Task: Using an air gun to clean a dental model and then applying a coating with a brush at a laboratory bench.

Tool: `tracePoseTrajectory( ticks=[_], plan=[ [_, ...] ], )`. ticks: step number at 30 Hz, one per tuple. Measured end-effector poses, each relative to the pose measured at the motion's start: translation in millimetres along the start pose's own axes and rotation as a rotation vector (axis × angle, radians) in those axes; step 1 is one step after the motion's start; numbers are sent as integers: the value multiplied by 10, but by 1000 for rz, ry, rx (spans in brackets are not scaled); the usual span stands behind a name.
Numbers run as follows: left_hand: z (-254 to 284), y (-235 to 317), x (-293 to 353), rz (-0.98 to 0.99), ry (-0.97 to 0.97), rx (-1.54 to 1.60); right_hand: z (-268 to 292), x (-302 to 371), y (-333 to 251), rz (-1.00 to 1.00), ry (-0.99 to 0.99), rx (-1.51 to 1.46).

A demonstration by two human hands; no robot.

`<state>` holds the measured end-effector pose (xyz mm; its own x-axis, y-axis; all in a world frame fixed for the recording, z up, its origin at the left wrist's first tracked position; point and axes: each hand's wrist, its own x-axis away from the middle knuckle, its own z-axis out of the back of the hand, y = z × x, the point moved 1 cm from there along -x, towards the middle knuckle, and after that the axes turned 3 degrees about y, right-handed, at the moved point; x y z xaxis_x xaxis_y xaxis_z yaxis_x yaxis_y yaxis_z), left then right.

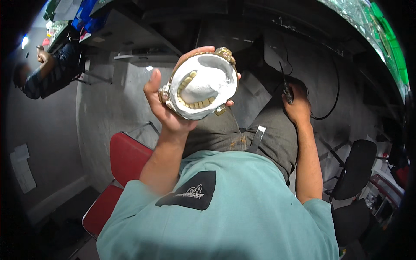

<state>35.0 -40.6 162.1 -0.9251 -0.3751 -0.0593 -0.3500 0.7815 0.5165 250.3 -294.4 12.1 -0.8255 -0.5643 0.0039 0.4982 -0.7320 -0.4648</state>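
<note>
My left hand [169, 108] holds up a dental flask half [225, 53], its fingers round the brownish metal rim and the thumb at the left side. White plaster [201, 82] fills it, with a curved row of yellowish artificial teeth [190, 102] set along the left and near side. My right hand [297, 103] rests on my right thigh, closed round a dark, slim tool [286, 89] with a thin tip pointing away from me. A black cable [328, 113] curves close beside that hand; whether it joins the tool is hidden.
A red chair [128, 158] stands at my left, a black chair [356, 169] at my right. Under the far bench runs a dark frame. Green trays [392, 47] sit on the worktop at far right. Another person [50, 69] sits at the far left.
</note>
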Motion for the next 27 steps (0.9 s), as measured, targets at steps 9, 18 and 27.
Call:
tracePoseTrajectory(
  ticks=[9,18,27],
  plan=[
    [-81,-203,143,-95,188,44,-18,10,-4,-13,4,-8],
    [-144,-200,144,-252,469,-75,23,29,-62,15,31,-27],
    [-322,488,-431,-345,-43,-140,-84,5,79,65,74,-48]
  ],
)
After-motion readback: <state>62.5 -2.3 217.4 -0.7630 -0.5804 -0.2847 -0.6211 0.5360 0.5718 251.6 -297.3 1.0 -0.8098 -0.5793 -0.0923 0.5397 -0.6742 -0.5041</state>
